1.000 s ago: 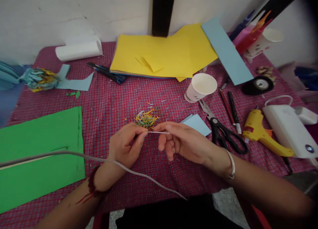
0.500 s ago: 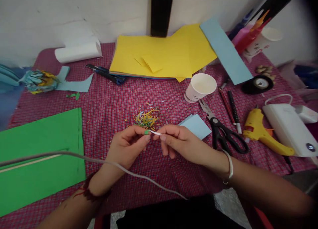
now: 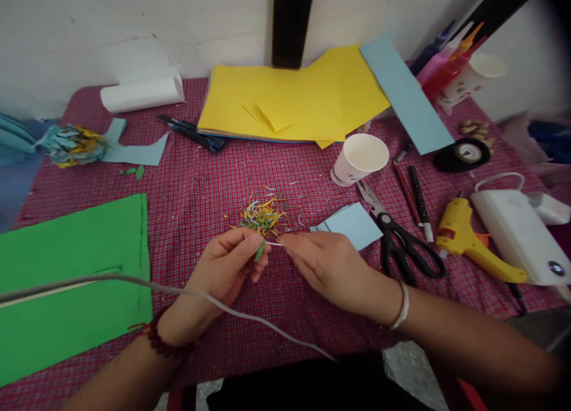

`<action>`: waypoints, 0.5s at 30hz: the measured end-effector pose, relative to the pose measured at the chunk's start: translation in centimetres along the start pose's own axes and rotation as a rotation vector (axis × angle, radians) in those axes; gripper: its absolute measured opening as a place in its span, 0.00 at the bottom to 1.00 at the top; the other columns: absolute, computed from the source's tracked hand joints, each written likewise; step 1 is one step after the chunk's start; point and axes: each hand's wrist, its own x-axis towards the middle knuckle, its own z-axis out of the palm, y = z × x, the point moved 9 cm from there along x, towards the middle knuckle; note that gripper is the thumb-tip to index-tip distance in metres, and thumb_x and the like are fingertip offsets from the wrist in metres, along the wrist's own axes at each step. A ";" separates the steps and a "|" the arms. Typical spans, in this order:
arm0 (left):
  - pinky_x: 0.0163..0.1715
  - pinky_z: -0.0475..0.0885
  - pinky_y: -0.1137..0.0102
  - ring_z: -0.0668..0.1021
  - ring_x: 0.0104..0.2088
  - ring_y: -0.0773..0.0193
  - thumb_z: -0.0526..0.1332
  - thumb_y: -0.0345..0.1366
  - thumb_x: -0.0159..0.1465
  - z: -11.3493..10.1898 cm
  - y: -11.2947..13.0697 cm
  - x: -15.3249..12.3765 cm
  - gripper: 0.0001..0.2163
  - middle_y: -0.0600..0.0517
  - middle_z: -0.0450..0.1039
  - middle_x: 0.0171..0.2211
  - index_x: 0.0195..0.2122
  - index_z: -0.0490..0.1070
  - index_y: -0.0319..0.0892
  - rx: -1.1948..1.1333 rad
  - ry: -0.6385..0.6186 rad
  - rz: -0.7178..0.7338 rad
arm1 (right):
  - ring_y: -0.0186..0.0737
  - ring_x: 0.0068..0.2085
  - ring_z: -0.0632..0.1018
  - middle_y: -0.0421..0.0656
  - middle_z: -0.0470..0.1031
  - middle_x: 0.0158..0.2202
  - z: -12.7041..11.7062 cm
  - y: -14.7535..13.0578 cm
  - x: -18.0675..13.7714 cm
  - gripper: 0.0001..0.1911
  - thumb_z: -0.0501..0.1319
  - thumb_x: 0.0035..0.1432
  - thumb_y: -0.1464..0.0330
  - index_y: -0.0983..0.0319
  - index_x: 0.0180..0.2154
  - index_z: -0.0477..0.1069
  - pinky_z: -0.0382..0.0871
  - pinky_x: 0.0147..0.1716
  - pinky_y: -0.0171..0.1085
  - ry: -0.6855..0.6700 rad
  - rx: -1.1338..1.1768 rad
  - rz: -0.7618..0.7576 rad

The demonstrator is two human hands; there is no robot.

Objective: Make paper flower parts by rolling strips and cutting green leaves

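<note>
Between the thumb and fingers of my left hand is a small green paper piece. A thin white strip runs from it to my right hand, whose fingertips are pinched on the strip's other end. Both hands hover over the near middle of the table, palms facing inward. Just beyond them lies a heap of yellow, blue and green paper shreds. Light blue paper pieces rest beside my right hand, with black-handled scissors farther right.
A grey cable crosses in front of my left wrist. Green sheets lie left, yellow sheets at the back. Rightward are a paper cup, a yellow glue gun, a white box-shaped device and black tape.
My left hand has turned, so the green piece now points downward. My right hand has rolled over, its back more upward, and the strip now looks thinner and straighter.
</note>
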 end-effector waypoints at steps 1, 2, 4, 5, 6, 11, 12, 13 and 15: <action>0.14 0.61 0.78 0.67 0.17 0.73 0.66 0.40 0.55 -0.1 -0.1 0.1 0.10 0.55 0.68 0.17 0.23 0.72 0.39 0.017 -0.009 -0.008 | 0.38 0.31 0.73 0.44 0.75 0.32 -0.1 -0.1 0.0 0.12 0.50 0.67 0.71 0.63 0.46 0.70 0.63 0.31 0.36 0.009 0.011 -0.009; 0.14 0.61 0.78 0.67 0.17 0.73 0.65 0.40 0.56 -0.1 -0.1 0.1 0.10 0.55 0.68 0.17 0.24 0.72 0.39 0.040 -0.020 -0.006 | 0.38 0.33 0.74 0.45 0.76 0.34 -0.3 -0.1 0.0 0.13 0.50 0.67 0.70 0.63 0.48 0.70 0.65 0.33 0.37 0.014 0.073 -0.006; 0.15 0.61 0.77 0.67 0.17 0.73 0.64 0.40 0.58 -0.3 0.4 0.2 0.10 0.56 0.68 0.18 0.25 0.72 0.39 0.117 -0.047 0.051 | 0.37 0.35 0.75 0.45 0.76 0.36 -0.1 0.4 0.1 0.14 0.51 0.67 0.67 0.63 0.50 0.68 0.68 0.35 0.36 -0.011 0.363 0.072; 0.16 0.62 0.77 0.67 0.18 0.72 0.62 0.40 0.60 -0.4 0.9 0.2 0.10 0.56 0.67 0.18 0.26 0.72 0.40 0.179 -0.064 0.106 | 0.36 0.33 0.76 0.45 0.76 0.36 0.4 1.0 0.2 0.15 0.50 0.68 0.65 0.63 0.50 0.67 0.69 0.33 0.35 -0.050 0.567 0.149; 0.17 0.63 0.76 0.67 0.18 0.72 0.61 0.39 0.61 -0.3 1.6 0.1 0.10 0.56 0.67 0.19 0.26 0.72 0.40 0.261 -0.083 0.174 | 0.34 0.29 0.76 0.44 0.76 0.33 1.1 1.5 0.1 0.16 0.49 0.68 0.62 0.64 0.49 0.67 0.69 0.29 0.33 -0.098 0.778 0.246; 0.26 0.66 0.72 0.71 0.24 0.69 0.57 0.32 0.64 0.9 4.8 -1.5 0.09 0.54 0.69 0.22 0.27 0.71 0.41 0.706 -0.154 0.574 | 0.27 0.15 0.70 0.39 0.74 0.23 4.2 2.0 -0.7 0.19 0.48 0.67 0.57 0.65 0.43 0.69 0.61 0.14 0.26 -0.303 1.443 0.578; 0.27 0.67 0.71 0.71 0.26 0.69 0.57 0.31 0.64 1.1 5.2 -1.9 0.07 0.54 0.70 0.24 0.29 0.71 0.41 0.752 -0.156 0.636 | 0.26 0.14 0.69 0.39 0.74 0.21 4.5 1.8 -0.8 0.19 0.49 0.67 0.58 0.65 0.43 0.70 0.60 0.12 0.25 -0.329 1.505 0.600; 0.28 0.67 0.71 0.72 0.27 0.68 0.57 0.30 0.64 1.3 5.5 -2.3 0.06 0.53 0.71 0.25 0.30 0.72 0.41 0.781 -0.156 0.685 | 0.26 0.13 0.69 0.39 0.74 0.20 4.8 1.7 -0.9 0.20 0.49 0.67 0.58 0.66 0.42 0.70 0.59 0.12 0.24 -0.355 1.556 0.619; 0.30 0.68 0.69 0.73 0.29 0.67 0.57 0.28 0.63 1.5 5.8 -2.9 0.06 0.53 0.72 0.27 0.32 0.72 0.43 0.814 -0.160 0.758 | 0.26 0.12 0.68 0.39 0.75 0.19 5.3 1.4 -1.2 0.21 0.47 0.68 0.57 0.66 0.42 0.70 0.59 0.11 0.24 -0.410 1.630 0.650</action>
